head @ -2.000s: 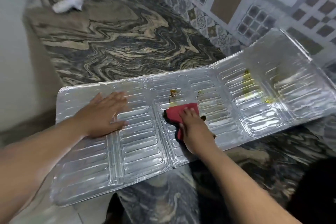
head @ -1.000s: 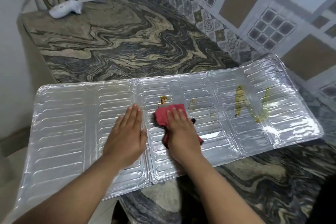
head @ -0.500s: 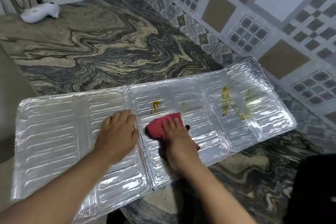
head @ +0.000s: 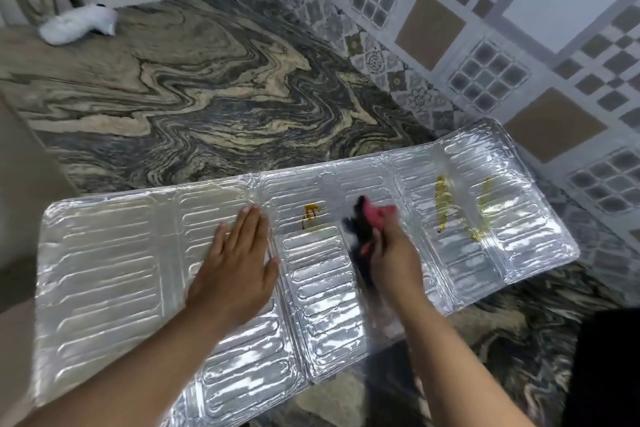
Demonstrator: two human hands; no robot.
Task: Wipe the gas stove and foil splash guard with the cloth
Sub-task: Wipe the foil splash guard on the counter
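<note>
The foil splash guard [head: 104, 270] lies flat across the marble counter, its near part hanging over the counter's front edge. My left hand [head: 239, 267] presses flat on it, fingers together, left of the middle fold. My right hand [head: 391, 253] grips the red cloth [head: 377, 215], bunched and blurred, against the foil right of the middle. A brown stain [head: 310, 213] shows between my hands. Yellow greasy streaks [head: 443, 201] mark the right panels. The gas stove is not in view.
The swirled marble counter [head: 207, 97] stretches behind the guard. A white object [head: 78, 26] lies at its far left corner. A patterned tiled wall [head: 485, 45] runs along the right. Something dark [head: 609, 367] sits at the lower right.
My right hand has swept the cloth to the right, uncovering more of the brown stain's panel. My left hand stays pressed near the middle fold.
</note>
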